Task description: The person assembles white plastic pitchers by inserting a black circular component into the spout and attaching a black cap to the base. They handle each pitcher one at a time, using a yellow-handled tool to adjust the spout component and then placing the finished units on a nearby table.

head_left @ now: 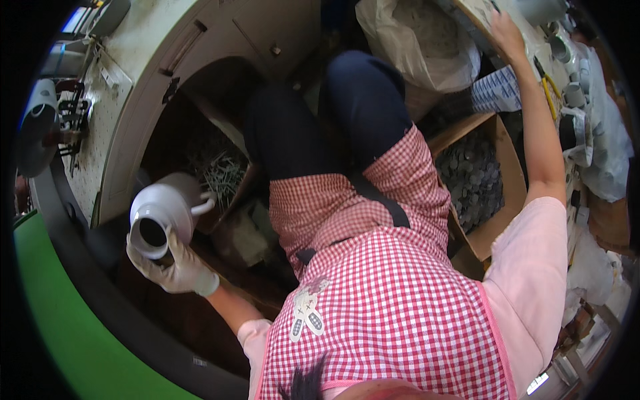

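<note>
My left hand [175, 267] wears a pale glove with a cuff at the wrist. Its fingers are wrapped round the neck of a glossy white jug [172, 197]. The jug lies tilted, its dark round mouth towards me, and a curved handle or spout sticks out on its right side. Bare and far off at the upper right, my right hand [508, 37] is stretched over the bench edge. Its fingers look closed beside a small dark tip, and what they hold is too blurred to make out.
A carton of dark grey flat pieces [470, 177] stands right of my knees. Beyond it are a white plastic sack [420, 47] and a blue-and-white box [497, 90]. Yellow-handled pliers [550, 93] lie on the right bench. Thin metal pieces [220, 175] fill a box behind the jug. A green surface [67, 313] curves at left.
</note>
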A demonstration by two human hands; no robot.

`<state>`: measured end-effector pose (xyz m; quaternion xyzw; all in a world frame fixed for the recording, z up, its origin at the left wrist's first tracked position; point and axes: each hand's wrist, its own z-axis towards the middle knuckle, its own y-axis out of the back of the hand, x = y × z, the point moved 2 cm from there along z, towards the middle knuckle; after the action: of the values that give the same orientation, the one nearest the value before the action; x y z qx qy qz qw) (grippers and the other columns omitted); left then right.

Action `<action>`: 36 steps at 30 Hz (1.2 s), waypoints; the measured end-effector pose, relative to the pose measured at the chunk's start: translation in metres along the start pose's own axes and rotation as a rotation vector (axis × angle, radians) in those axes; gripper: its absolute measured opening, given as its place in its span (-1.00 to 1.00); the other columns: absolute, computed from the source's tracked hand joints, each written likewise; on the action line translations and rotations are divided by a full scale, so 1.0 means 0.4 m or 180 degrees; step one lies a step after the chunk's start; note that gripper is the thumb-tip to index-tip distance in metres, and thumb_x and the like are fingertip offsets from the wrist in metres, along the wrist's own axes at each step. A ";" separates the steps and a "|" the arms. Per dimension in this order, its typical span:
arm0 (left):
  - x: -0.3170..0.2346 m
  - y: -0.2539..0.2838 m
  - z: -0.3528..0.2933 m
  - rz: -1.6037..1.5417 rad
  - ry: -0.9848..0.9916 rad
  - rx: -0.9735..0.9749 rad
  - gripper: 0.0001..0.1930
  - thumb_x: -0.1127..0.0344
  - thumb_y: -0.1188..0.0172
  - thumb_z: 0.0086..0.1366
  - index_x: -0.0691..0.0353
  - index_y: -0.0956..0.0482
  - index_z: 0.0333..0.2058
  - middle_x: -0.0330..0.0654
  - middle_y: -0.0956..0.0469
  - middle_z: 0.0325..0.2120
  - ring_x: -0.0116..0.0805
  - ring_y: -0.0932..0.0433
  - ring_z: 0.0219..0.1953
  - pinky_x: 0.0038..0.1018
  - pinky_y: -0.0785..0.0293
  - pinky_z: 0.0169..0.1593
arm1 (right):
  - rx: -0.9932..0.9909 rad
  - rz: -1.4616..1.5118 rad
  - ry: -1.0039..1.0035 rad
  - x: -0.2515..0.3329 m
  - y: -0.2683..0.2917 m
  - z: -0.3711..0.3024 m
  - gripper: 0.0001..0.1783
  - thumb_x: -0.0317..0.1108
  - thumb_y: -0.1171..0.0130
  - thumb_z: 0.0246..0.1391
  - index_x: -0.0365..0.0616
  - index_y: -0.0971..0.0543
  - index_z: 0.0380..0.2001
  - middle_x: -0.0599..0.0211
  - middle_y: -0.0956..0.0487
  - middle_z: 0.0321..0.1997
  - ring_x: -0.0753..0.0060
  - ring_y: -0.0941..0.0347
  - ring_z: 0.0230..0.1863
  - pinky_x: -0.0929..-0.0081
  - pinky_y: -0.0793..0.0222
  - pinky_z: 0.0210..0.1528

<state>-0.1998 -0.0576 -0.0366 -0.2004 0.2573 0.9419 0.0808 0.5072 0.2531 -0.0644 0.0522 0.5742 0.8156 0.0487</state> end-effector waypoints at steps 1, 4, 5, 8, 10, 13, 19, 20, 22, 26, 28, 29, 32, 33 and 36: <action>-0.001 0.003 0.010 -0.0275 -0.0115 0.0062 -0.44 0.46 -0.48 0.23 0.37 -0.50 0.19 0.11 -0.49 0.21 0.01 -0.53 0.19 -0.10 -0.50 0.26 | 0.0090 -0.0640 0.0072 -0.095 -0.033 0.033 -0.54 -0.02 0.05 0.39 -0.15 -0.59 0.02 -0.02 -0.64 -0.19 -0.12 -0.54 -0.12 0.01 -0.45 -0.06; -0.002 0.008 0.038 0.0226 -0.0232 0.0181 -0.84 0.49 -0.42 0.28 0.46 -0.64 -0.25 0.17 -0.52 0.14 -0.11 -0.60 0.00 -0.30 -0.56 0.04 | -0.0682 -0.1884 0.0023 -0.181 -0.044 0.054 -0.63 -0.10 -0.07 0.35 -0.15 -0.64 -0.06 0.07 -0.68 -0.19 0.01 -0.62 -0.18 0.09 -0.53 -0.09; -0.001 0.007 0.044 0.0540 -0.0019 0.0266 -0.86 0.50 -0.42 0.28 0.45 -0.65 -0.29 0.17 -0.52 0.12 -0.14 -0.61 -0.06 -0.34 -0.57 -0.03 | -0.1075 -0.2136 -0.0048 -0.149 -0.034 0.023 -0.64 -0.11 -0.08 0.35 -0.16 -0.65 -0.08 0.02 -0.68 -0.13 -0.08 -0.61 -0.12 0.05 -0.51 -0.02; -0.022 -0.006 0.054 0.0436 0.0174 0.0343 -0.89 0.51 -0.40 0.30 0.47 -0.69 -0.30 0.06 -0.58 0.03 -0.35 -0.58 -0.24 -0.44 -0.54 -0.12 | -0.1057 0.0121 0.0999 0.044 -0.020 -0.011 -0.62 -0.09 -0.08 0.36 -0.19 -0.64 -0.06 -0.07 -0.65 -0.03 -0.16 -0.57 0.01 0.12 -0.50 0.07; -0.049 -0.019 0.057 0.0255 0.0261 0.0242 -0.88 0.52 -0.37 0.32 0.48 -0.65 -0.36 -0.02 -0.58 0.01 -0.41 -0.52 -0.27 -0.44 -0.51 -0.14 | 0.0163 0.1368 0.0791 0.167 -0.117 -0.044 -0.62 -0.11 -0.07 0.36 -0.21 -0.65 -0.07 -0.10 -0.66 -0.05 -0.17 -0.57 0.00 0.17 -0.51 0.07; -0.085 -0.056 0.056 -0.0465 0.1327 0.0361 -0.80 0.36 -0.35 0.35 0.44 -0.62 -0.30 0.00 -0.57 0.05 -0.32 -0.52 -0.09 -0.39 -0.49 0.03 | 0.1434 0.0857 0.0472 0.228 -0.364 -0.025 -0.59 -0.08 -0.07 0.38 -0.18 -0.65 -0.01 -0.07 -0.68 -0.03 -0.11 -0.62 0.04 0.10 -0.50 0.02; -0.169 -0.147 0.050 -0.1520 0.1556 0.0880 -0.22 -0.09 -0.45 0.24 0.48 -0.43 0.16 0.16 -0.49 0.21 -0.02 -0.49 0.26 -0.10 -0.37 0.38 | 0.0835 0.0654 -0.0591 0.095 -0.732 0.091 -0.49 0.13 -0.14 0.26 -0.07 -0.76 -0.14 -0.10 -0.69 -0.07 -0.17 -0.62 0.02 0.04 -0.54 0.00; -0.178 -0.153 0.049 -0.1521 0.1477 0.0909 -0.11 -0.19 -0.45 0.20 0.47 -0.40 0.22 0.13 -0.47 0.24 -0.03 -0.46 0.29 -0.07 -0.34 0.40 | 0.0908 0.0737 -0.0554 0.087 -0.746 0.086 -0.50 0.14 -0.15 0.25 -0.07 -0.76 -0.15 -0.09 -0.70 -0.09 -0.16 -0.63 0.01 0.04 -0.54 0.00; -0.184 -0.158 0.046 -0.1426 0.1482 0.0988 -0.07 -0.25 -0.44 0.17 0.45 -0.39 0.23 0.10 -0.44 0.27 -0.04 -0.44 0.31 -0.07 -0.34 0.40 | 0.0897 0.0815 -0.0329 0.092 -0.736 0.062 -0.50 0.13 -0.17 0.24 -0.07 -0.77 -0.16 -0.06 -0.71 -0.11 -0.13 -0.64 -0.01 0.05 -0.53 0.02; -0.179 -0.166 0.040 -0.1476 0.1553 0.0960 -0.02 -0.32 -0.41 0.16 0.40 -0.37 0.28 0.06 -0.42 0.29 -0.06 -0.42 0.32 -0.09 -0.33 0.40 | 0.0737 0.0668 0.0331 0.119 -0.664 0.000 -0.54 0.07 -0.17 0.25 -0.08 -0.76 -0.13 -0.05 -0.71 -0.12 -0.12 -0.65 -0.04 0.06 -0.51 0.06; -0.178 -0.174 0.040 -0.1646 0.1635 0.0946 0.02 -0.32 -0.41 0.16 0.38 -0.30 0.33 0.05 -0.41 0.29 -0.08 -0.42 0.31 -0.11 -0.30 0.41 | 0.0869 0.0606 0.0352 0.121 -0.653 -0.014 -0.56 0.03 -0.15 0.27 -0.09 -0.74 -0.10 -0.07 -0.70 -0.10 -0.14 -0.64 -0.04 0.05 -0.51 0.07; -0.181 -0.176 0.041 -0.1691 0.1660 0.0973 0.04 -0.32 -0.42 0.16 0.38 -0.27 0.35 0.05 -0.40 0.29 -0.08 -0.41 0.32 -0.12 -0.29 0.41 | 0.1040 0.0620 0.0230 0.117 -0.658 -0.016 -0.57 0.01 -0.14 0.28 -0.10 -0.73 -0.09 -0.08 -0.69 -0.09 -0.15 -0.63 -0.04 0.05 -0.51 0.07; -0.196 -0.175 0.048 -0.1725 0.1589 0.1135 0.11 -0.32 -0.42 0.15 0.36 -0.17 0.42 0.09 -0.38 0.30 -0.06 -0.36 0.34 -0.13 -0.24 0.41 | 0.0938 0.0737 0.0152 0.099 -0.661 -0.013 -0.58 -0.03 -0.11 0.30 -0.12 -0.72 -0.08 -0.09 -0.68 -0.08 -0.17 -0.63 -0.03 0.04 -0.51 0.07; -0.205 -0.172 0.050 -0.1741 0.1499 0.1219 0.12 -0.30 -0.42 0.15 0.36 -0.13 0.44 0.12 -0.37 0.30 -0.04 -0.36 0.35 -0.12 -0.22 0.42 | 0.0934 0.0876 0.0324 0.102 -0.657 -0.011 -0.58 -0.04 -0.10 0.31 -0.13 -0.71 -0.08 -0.09 -0.68 -0.08 -0.18 -0.63 -0.03 0.03 -0.52 0.07; -0.226 -0.153 0.049 -0.1930 0.1400 0.1397 0.19 -0.16 -0.56 0.03 0.28 -0.09 0.47 0.15 -0.34 0.31 -0.01 -0.39 0.31 -0.11 -0.31 0.36 | 0.1258 -0.0275 0.0027 0.129 -0.584 -0.024 -0.57 -0.08 0.01 0.36 -0.13 -0.73 -0.13 -0.13 -0.67 -0.04 -0.19 -0.61 0.00 -0.01 -0.53 0.03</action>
<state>-0.1089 0.0004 -0.0110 -0.4408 0.3920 0.7334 0.3378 0.4591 0.3298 -0.2863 0.0327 0.7249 0.6845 0.0700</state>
